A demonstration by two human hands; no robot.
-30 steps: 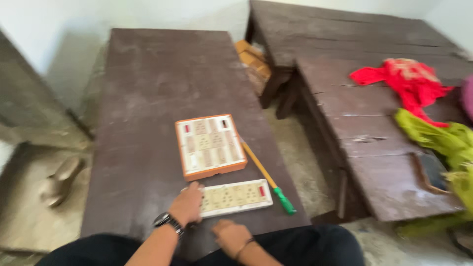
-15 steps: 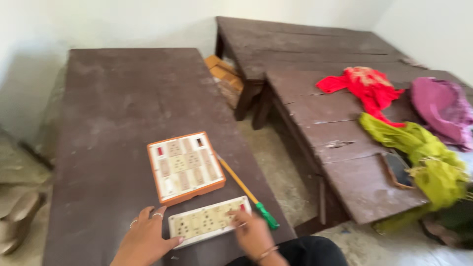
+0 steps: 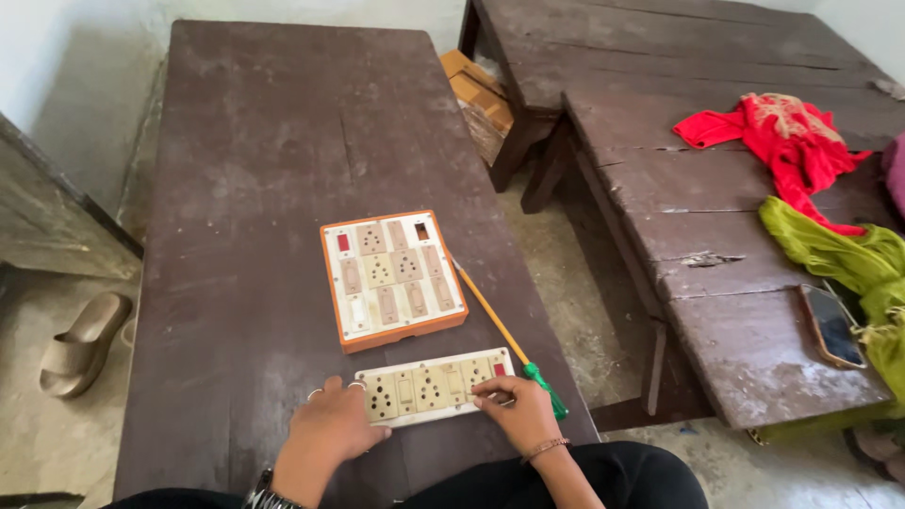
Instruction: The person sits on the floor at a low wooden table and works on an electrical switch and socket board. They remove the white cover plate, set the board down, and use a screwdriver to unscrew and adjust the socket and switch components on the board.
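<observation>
**Both hands now settled on the small switch panel**

Since half a second back the view has swung left and closer, and the hands have shifted along the narrow cream plastic switch-and-socket strip (image 3: 436, 385), which lies at the near edge of the long dark brown wooden table (image 3: 273, 170). Left hand (image 3: 332, 426) sits on the strip's left end, fingers curled loosely over the corner, rings showing, a watch at the wrist. Right hand (image 3: 517, 410) rests on the right end with fingertips pressed down on the panel face, not pinching anything that I can see.

Stuff around it: one bigger square switchboard with an orange rim (image 3: 392, 277) just beyond the strip, apart from it. One screwdriver with a yellow shaft and green handle (image 3: 509, 337) lies diagonally to the right of both boards, its green end just beside the right hand. So two boards, one screwdriver.

Over the gap on the right, a second worn wooden table (image 3: 716, 236) carries one red cloth (image 3: 787, 141), one yellow-green cloth (image 3: 848, 259) and one phone (image 3: 831, 325). One tan sandal (image 3: 83, 341) on the floor to the left, and cardboard boxes (image 3: 479, 90) between the tables
</observation>
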